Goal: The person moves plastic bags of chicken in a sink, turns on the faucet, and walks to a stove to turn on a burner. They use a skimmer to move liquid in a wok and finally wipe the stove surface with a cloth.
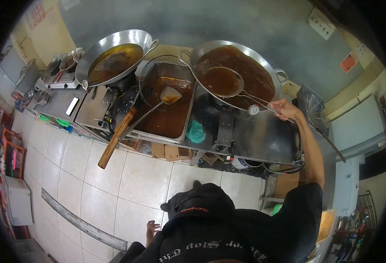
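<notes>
My right hand (284, 109), reached out to the right, is closed around the wire handle of a round strainer (242, 91). The strainer's bowl lies in the dark brown liquid (250, 70) of the right wok (204, 47). A dial thermometer (254, 109) sits at that wok's near rim, just left of my right hand. Low in the view, my left hand (152, 230) hangs beside the body over the floor, its fingers apart and holding nothing. A black cap (201, 199) and a black shirt (241, 232) fill the bottom middle.
A left wok (138, 36) holds brown-yellow oil. Between the woks, a metal tray (192, 109) carries a wire basket and a wooden-handled ladle (118, 138) jutting over the counter edge. A green cloth (196, 131) lies beside it. More strainers (312, 103) stand at right.
</notes>
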